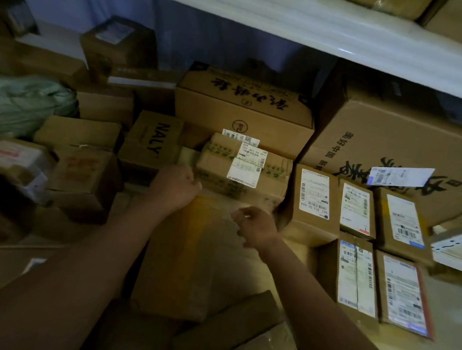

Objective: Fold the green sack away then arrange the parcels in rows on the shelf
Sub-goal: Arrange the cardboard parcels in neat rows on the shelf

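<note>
Head view shows both hands reaching forward over a long flat carton point(185, 256) that lies lengthwise in the middle of the lower shelf, and this carton serves as the landmark for everything else. Left hand point(177, 184) sits at the carton's far left corner with its fingers curled under; whether they grip the edge of the taped box point(243, 170) just beyond cannot be told in the dim, blurred picture. Right hand point(255, 226) hovers over the carton's far right part, fingers loosely bent and holding nothing. Directly behind the carton stands the taped box with white labels on top, and behind that a larger box printed with black characters point(245, 109). To the carton's left rear stands a box marked NALY point(154, 140), with several plain parcels point(84, 174) crowded beside it further left. Green sack point(20, 106) lies bunched, not folded, well to the left of the carton, behind those parcels. To the carton's right, five small labelled parcels point(362, 234) lie close together in two rows, three behind and two in front. Beyond them, to the carton's right rear, rests a very big box with large black characters point(401, 149). Above everything runs the white edge of an upper shelf point(272, 17), carrying more boxes at its right end.
</note>
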